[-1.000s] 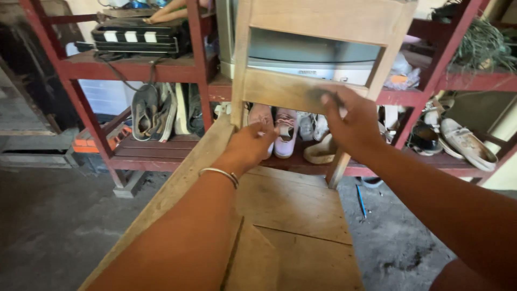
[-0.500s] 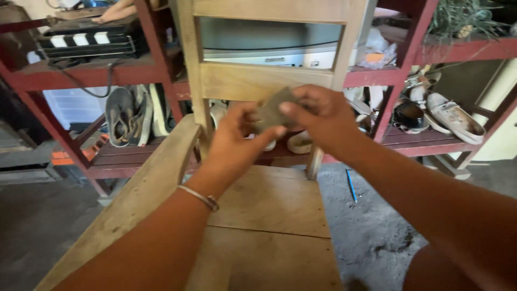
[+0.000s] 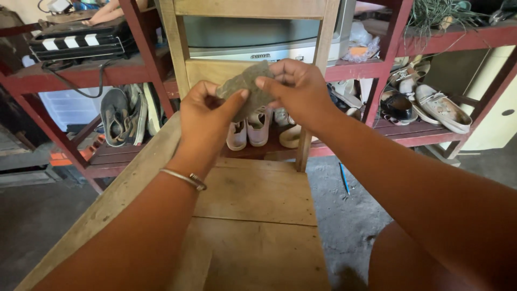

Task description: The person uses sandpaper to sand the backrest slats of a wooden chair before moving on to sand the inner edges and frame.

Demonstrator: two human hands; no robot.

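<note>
Both the left hand [image 3: 207, 116] and right hand [image 3: 299, 89] pinch a worn, grey-green, crumpled sandpaper piece [image 3: 249, 89] at twelve o'clock above the wooden chair seat [image 3: 253, 199].

We see a small worn sheet of sandpaper [image 3: 249, 89], grey-green and dull, with ragged, uneven edges and a slightly crumpled, curved surface. It sits tilted in the air above the seat of an unfinished wooden chair [image 3: 258, 215], in front of the chair's backrest slat, pinched at its lower left and its right side between our two hands.
</note>
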